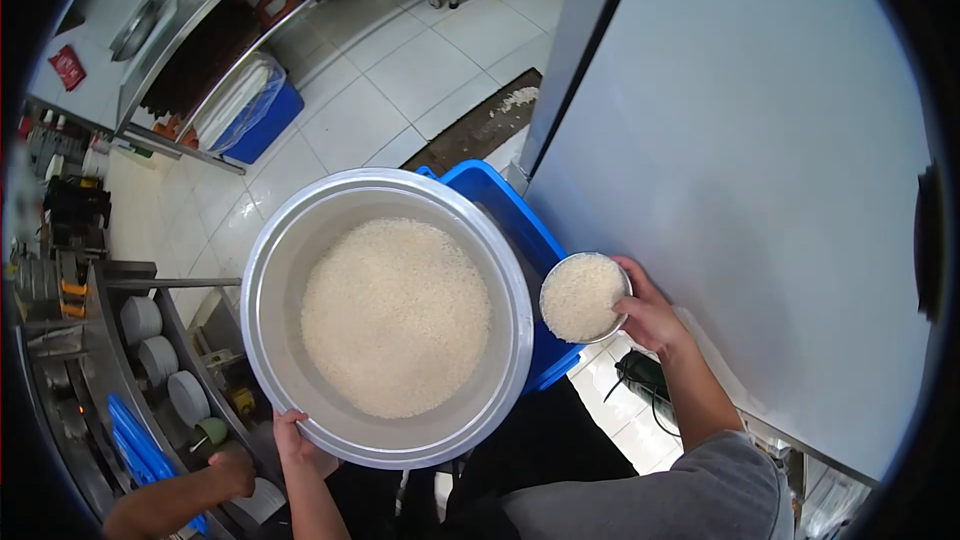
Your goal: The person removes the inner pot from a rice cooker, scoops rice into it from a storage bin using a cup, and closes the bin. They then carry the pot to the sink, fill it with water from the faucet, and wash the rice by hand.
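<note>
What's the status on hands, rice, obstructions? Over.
Left hand gripping pot by rim. Right hand holding bowl beside pot. Rice in both. Another person's hand near left hand, nothing visible between bowl and pot.

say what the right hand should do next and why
Probably swing the right hand left and tip its bowl into the large pot: the bowl is full of rice, the pot's open mouth is close by with rice inside, and the left hand holds its rim.
</note>
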Available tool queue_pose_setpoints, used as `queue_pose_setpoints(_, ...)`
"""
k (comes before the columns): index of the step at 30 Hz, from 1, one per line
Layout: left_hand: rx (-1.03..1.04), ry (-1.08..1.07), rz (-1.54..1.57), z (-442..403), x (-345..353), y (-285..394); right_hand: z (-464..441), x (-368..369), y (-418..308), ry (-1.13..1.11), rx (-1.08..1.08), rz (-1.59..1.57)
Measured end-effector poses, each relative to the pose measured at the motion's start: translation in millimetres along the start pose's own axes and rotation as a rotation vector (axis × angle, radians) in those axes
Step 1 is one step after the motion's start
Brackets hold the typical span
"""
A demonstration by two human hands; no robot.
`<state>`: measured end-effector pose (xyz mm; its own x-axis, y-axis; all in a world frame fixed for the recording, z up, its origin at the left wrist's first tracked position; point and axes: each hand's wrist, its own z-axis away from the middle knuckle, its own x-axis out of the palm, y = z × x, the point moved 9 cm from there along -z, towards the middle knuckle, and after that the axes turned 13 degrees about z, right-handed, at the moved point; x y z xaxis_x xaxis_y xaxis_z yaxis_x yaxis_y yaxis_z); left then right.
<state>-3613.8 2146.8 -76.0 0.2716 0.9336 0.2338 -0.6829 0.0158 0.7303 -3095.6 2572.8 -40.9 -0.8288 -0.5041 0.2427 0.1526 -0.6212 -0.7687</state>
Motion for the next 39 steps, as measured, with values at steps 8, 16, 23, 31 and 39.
queue_pose_setpoints(8,0.01,0.037,0.015,12.8,14.5,2.7,40.2,169.7,-91.8,0.253,-1.129,1.014)
queue_pose_setpoints(16,0.018,0.085,-0.002,10.2,3.6,-0.4,61.2,192.9,-119.2,0.488,-1.717,0.959)
queue_pose_setpoints(23,0.002,0.128,0.034,14.3,8.6,0.4,46.5,63.2,20.1,0.364,-0.073,-0.387)
queue_pose_setpoints(31,-0.027,0.138,0.008,7.9,-0.8,-8.0,-19.9,23.8,171.4,0.253,0.197,-0.596)
queue_pose_setpoints(39,-0.018,0.109,-0.105,-30.5,9.0,20.5,-109.9,-12.0,310.0,0.216,0.533,-0.182)
